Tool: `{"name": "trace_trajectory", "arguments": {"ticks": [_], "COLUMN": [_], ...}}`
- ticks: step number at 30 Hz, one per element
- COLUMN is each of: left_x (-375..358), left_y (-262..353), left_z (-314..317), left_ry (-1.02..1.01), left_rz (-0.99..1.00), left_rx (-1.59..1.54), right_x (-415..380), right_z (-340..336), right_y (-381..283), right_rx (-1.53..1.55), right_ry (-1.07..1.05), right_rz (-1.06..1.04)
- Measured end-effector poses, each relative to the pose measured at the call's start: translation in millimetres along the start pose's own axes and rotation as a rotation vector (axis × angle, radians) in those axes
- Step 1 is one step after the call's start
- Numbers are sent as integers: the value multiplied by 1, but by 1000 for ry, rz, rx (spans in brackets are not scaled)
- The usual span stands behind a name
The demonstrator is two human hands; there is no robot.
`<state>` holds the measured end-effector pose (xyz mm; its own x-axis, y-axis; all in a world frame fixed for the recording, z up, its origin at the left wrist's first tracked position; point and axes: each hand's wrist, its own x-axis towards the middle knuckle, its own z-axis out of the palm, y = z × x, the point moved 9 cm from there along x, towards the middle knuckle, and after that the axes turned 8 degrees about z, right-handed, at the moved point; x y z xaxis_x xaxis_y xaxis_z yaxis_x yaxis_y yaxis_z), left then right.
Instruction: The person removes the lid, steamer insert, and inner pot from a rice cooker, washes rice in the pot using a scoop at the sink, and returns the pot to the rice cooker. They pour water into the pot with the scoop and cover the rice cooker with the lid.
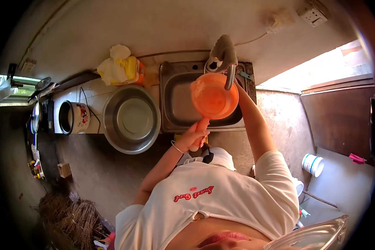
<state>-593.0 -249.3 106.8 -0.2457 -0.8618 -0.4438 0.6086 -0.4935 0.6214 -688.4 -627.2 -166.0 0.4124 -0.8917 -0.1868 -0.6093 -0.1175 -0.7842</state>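
An orange plastic water dipper (214, 98) is over the sink (175, 104), its bowl just under the curved metal faucet (230, 77). My left hand (194, 136), with a bracelet on the wrist, is closed around the dipper's handle. My right forearm reaches up along the sink's right side. Behind the dipper and faucet, my right hand is hidden, so its fingers cannot be seen. A cloth (225, 50) is wrapped over the top of the faucet. Left of the sink sits a large metal basin (112, 129) that appears to hold water.
A yellow and orange package (133, 71) stands behind the basin. Farther left are a pot with a floral pattern (80, 118) and stove-side utensils. Dry brushwood (71, 218) lies on the floor at lower left. A white bucket (312, 165) is on the right.
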Motion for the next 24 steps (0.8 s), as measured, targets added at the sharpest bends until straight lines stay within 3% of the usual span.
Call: {"name": "trace_trajectory", "arguments": {"ticks": [14, 16, 17, 24], "left_x": [9, 13, 14, 30], "left_y": [-8, -10, -10, -11], "left_z": [-12, -15, -18, -26], "left_ry": [166, 172, 180, 253], "left_rz": [167, 191, 212, 264], "left_rx": [126, 126, 131, 90], "right_x": [-1, -4, -6, -17], "right_z": [6, 16, 15, 6], "right_y": [-1, 3, 3, -24], "right_rx": [-92, 178, 178, 104], "right_ry": [48, -161, -161, -120], "right_rz": [-2, 51, 51, -179]}}
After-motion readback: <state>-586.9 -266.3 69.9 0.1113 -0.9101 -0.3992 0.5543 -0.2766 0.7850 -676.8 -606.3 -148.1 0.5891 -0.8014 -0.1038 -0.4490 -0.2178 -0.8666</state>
